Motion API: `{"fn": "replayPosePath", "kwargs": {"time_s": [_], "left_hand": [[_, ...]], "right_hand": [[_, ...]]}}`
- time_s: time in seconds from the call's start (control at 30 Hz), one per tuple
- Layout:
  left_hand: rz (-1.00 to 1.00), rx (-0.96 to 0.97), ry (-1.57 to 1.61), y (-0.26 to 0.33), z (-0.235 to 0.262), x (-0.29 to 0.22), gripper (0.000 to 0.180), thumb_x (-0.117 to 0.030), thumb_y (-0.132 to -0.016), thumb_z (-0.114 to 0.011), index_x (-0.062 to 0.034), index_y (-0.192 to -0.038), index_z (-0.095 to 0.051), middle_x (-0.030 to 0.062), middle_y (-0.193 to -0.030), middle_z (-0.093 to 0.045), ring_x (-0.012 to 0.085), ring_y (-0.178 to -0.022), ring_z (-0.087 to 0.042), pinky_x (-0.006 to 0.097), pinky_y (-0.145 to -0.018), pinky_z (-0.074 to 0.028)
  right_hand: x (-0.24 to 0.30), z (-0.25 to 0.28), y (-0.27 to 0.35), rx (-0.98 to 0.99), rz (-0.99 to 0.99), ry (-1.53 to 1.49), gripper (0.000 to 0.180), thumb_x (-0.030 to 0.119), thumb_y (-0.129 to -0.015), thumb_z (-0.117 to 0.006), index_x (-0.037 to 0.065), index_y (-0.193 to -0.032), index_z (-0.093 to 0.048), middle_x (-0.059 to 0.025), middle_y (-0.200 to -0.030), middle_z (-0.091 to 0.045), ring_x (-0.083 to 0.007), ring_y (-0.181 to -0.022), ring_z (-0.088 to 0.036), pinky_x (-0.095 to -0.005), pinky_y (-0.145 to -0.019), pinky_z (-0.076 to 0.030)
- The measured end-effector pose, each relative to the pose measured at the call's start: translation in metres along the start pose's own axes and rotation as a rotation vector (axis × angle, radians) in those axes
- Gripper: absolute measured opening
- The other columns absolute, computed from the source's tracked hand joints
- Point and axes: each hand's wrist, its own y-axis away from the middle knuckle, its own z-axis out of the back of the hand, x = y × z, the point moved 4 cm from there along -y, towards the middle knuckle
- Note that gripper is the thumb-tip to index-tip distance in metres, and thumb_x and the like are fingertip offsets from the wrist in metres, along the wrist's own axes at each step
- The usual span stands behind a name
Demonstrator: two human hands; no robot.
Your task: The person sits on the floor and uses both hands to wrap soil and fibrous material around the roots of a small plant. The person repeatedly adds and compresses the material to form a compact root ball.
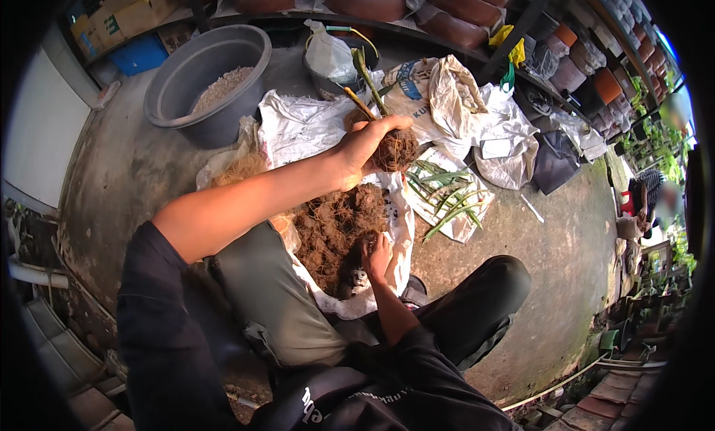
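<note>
My left hand (366,147) is raised and closed around a plant (396,148): a brown fibrous root ball with green and yellow stalks rising from it. Below, my right hand (377,256) digs its fingers into a pile of brown coconut fibre (337,226) that lies on a white sack (402,237) spread on the concrete floor between my legs. Right of the pile, several green leaf cuttings (448,196) lie on another white sack.
A grey tub (179,96) with pale gravel stands far left. A small pot with a plastic bag (328,62) and crumpled white sacks (477,115) sit beyond. Clay pots line shelves at the back and right. A seated person (646,200) is at the far right.
</note>
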Motion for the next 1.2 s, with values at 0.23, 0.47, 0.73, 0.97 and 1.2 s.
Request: {"fn": "replayPosePath", "kwargs": {"time_s": [0.23,0.47,0.73,0.97,1.2], "left_hand": [[-0.010,-0.011,-0.012,-0.002,-0.001,-0.002,0.027,-0.033,-0.089,-0.065,-0.0092,-0.103,-0.063,0.0001,-0.090,-0.066,0.0113,-0.079,-0.065,0.030,-0.072,-0.056],[0.024,0.000,-0.014,-0.011,-0.005,0.008,0.027,-0.032,-0.088,-0.066,-0.0080,-0.102,-0.064,0.0024,-0.090,-0.067,0.0145,-0.081,-0.067,0.031,-0.073,-0.058],[0.125,0.052,0.146,-0.015,-0.012,0.013,0.032,-0.036,-0.090,-0.059,-0.0053,-0.098,-0.063,0.0071,-0.094,-0.067,0.0195,-0.087,-0.066,0.039,-0.082,-0.059],[0.139,-0.018,0.042,-0.024,-0.011,0.022,0.037,-0.041,-0.092,-0.054,-0.0064,-0.103,-0.063,0.0078,-0.092,-0.069,0.0199,-0.088,-0.069,0.034,-0.079,-0.059],[0.283,0.014,-0.202,-0.014,-0.001,0.030,0.033,-0.037,-0.095,-0.052,-0.0098,-0.108,-0.065,0.0027,-0.098,-0.070,0.0145,-0.085,-0.070,0.035,-0.074,-0.060]], "right_hand": [[-0.008,0.011,0.010,0.036,-0.159,0.016,0.026,0.021,-0.087,-0.065,0.006,-0.104,-0.053,-0.0167,-0.094,-0.059,-0.0377,-0.096,-0.058,-0.0478,-0.080,-0.044],[-0.012,0.002,0.022,-0.157,-0.294,-0.208,0.032,0.016,-0.085,-0.065,0.000,-0.113,-0.059,-0.0186,-0.104,-0.060,-0.0364,-0.102,-0.056,-0.0445,-0.090,-0.043],[-0.003,0.017,0.007,-0.280,-0.588,-0.607,0.028,0.021,-0.084,-0.072,-0.004,-0.095,-0.066,-0.0136,-0.087,-0.069,-0.0211,-0.083,-0.063,-0.0348,-0.080,-0.048],[0.055,0.082,-0.050,-0.294,-0.346,-0.917,0.027,0.018,-0.090,-0.071,-0.005,-0.104,-0.066,-0.0109,-0.094,-0.069,-0.0138,-0.089,-0.062,-0.0292,-0.082,-0.048],[0.167,0.200,-0.059,-0.147,-0.042,-1.445,0.023,0.004,-0.088,-0.071,0.000,-0.108,-0.061,-0.0114,-0.118,-0.059,-0.0167,-0.111,-0.056,-0.0289,-0.092,-0.047]]}}
